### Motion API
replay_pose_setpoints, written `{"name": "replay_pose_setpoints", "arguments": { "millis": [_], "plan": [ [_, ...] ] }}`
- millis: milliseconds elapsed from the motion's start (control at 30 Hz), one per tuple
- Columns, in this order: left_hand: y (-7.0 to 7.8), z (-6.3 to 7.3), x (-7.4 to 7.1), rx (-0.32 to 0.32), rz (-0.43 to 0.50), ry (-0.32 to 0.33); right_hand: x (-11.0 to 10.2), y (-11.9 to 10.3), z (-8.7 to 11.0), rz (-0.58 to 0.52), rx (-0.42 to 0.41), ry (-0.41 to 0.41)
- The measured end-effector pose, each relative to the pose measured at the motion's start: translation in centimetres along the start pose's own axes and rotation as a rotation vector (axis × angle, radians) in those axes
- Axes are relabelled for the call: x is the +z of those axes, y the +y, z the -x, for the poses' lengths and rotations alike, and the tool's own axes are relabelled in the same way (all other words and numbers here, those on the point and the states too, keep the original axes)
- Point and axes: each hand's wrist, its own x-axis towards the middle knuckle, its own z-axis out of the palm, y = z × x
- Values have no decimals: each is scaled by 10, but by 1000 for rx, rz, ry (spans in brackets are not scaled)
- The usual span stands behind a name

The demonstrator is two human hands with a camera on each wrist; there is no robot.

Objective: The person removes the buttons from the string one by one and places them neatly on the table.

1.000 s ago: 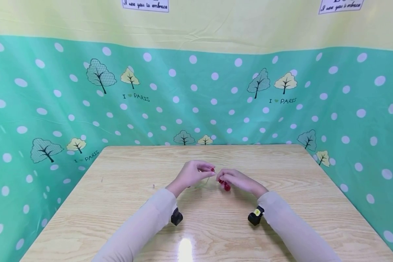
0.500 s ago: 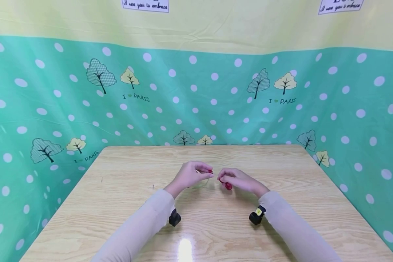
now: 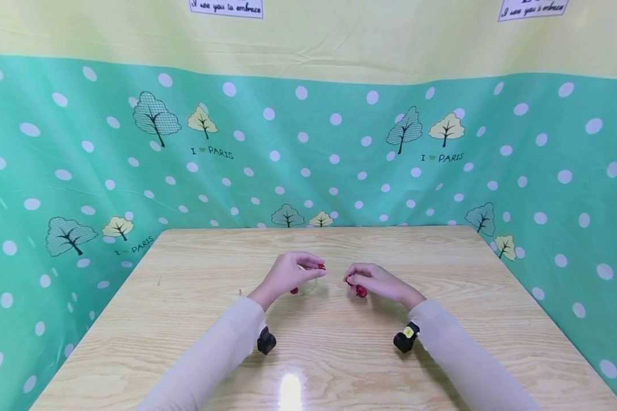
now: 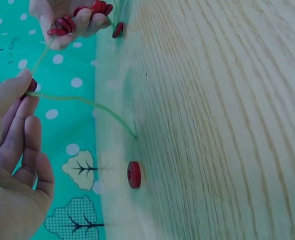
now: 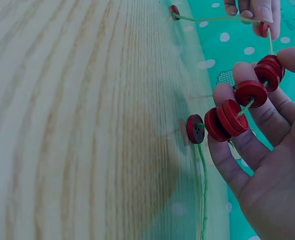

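Observation:
My left hand (image 3: 287,275) pinches a red button (image 4: 32,87) between thumb and fingertips, and a green string (image 4: 82,99) runs through there. The string's free end hangs over the table, close to a loose red button (image 4: 134,175). Stretched between the hands, the string leads to my right hand (image 5: 277,145). Several red buttons (image 5: 232,117), threaded on the string, lie across its fingers, and thumb and index finger pinch the topmost ones. Another threaded button (image 5: 195,129) sits lower on the string, beside the fingers. In the head view the hands hide most of the string.
Both hands are above a wood-grain table (image 3: 211,251). A tiny dark speck (image 3: 240,292) lies on it left of the left hand. Behind and at the sides hangs a green dotted cloth (image 3: 334,177) with printed trees. The string's tail (image 5: 203,190) trails down past the right hand.
My left hand has moved left, away from the right hand, with the button still in its fingers. The loose button now shows beneath it. My right hand has shifted only slightly right.

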Motion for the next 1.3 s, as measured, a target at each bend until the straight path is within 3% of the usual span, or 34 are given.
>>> {"name": "replay_pose_setpoints", "arguments": {
  "millis": [433,1300],
  "plan": [
    [-6,2,-14,14,-16,37,-2,-1,2,-17,12,9],
    [-16,13,-35,-39,-18,85,-4,0,3,13,31,17]
  ]
}}
